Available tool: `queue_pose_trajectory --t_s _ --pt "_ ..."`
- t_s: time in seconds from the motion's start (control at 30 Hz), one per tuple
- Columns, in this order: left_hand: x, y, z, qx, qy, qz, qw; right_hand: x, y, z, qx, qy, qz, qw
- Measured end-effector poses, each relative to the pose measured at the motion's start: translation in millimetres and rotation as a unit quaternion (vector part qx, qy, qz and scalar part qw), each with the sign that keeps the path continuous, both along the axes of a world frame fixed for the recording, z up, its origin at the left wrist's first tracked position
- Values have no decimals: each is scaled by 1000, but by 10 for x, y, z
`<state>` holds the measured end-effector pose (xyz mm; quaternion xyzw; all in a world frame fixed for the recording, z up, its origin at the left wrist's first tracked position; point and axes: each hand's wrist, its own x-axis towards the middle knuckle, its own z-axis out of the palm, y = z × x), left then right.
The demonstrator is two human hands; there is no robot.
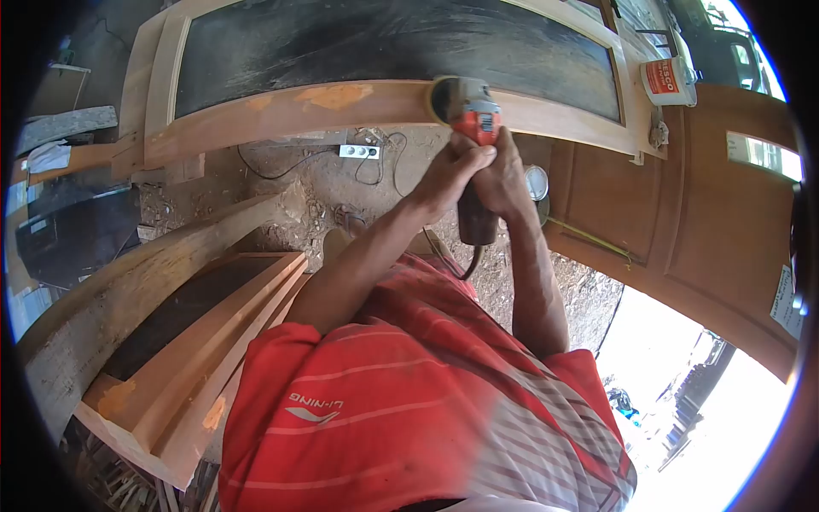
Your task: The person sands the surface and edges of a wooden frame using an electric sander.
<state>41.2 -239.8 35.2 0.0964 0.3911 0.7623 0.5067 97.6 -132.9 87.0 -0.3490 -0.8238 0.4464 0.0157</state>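
Note:
An angle grinder [479, 119] with a round sanding disc sits over the near rail of a wooden frame [230, 124], its disc at or against the wood. My left hand [444, 177] is closed around the grinder near its orange head. On the other side, my right hand [502, 181] wraps the tool's body, and the dark rear end and cord hang below. The frame surrounds a dark panel [401, 43]. An orange-brown patch [337, 96] marks the rail left of the disc. Parts of my fingers are hidden behind the tool.
A white power strip [359, 152] with cords lies on the littered ground beyond my feet. A labelled white bucket [670, 81] stands at the frame's right end. Panelled wood [614, 183] is on the right; a curved timber [171, 247] and another frame [205, 358] are on the left.

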Motion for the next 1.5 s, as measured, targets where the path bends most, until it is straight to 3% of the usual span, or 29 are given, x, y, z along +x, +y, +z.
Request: queue_pose_trajectory --t_s 0.13,0.33,0.57,0.67,0.93,1.07,1.17,1.23,1.27,1.37,1.5 --pt "177 664 -60 47 -14 -67 997 306 651 -189 -11 26 -56 998" --pt "272 1080 -69 47 -16 -67 996 404 1027 -179 -13 -14 -75 997" --pt "-35 166 -183 16 15 21 1000 -78 163 -75 -11 23 35 999" --pt "-247 -369 -157 8 -54 79 995 -409 -322 -63 4 -8 74 997" --pt "-691 -1457 -96 -1 -49 179 983 -1094 -1316 -39 -16 9 167 986" --pt "-714 -1441 -70 -3 -36 209 977 -1120 -1286 -42 -17 1 184 983" --pt "-593 -1122 -21 -13 -57 132 990 -863 -978 -107 41 15 152 987" --pt "-504 -843 -149 -8 32 106 994 -696 -735 -186 -16 67 121 990" --pt "-453 -753 -133 -5 15 95 995 -687 -707 -11 -6 4 77 997" --pt "-487 -749 -148 -17 3 92 996 -737 -675 -21 -38 9 92 995" --pt "-671 -1110 1 7 -59 134 989 -967 -977 -56 7 15 154 988"
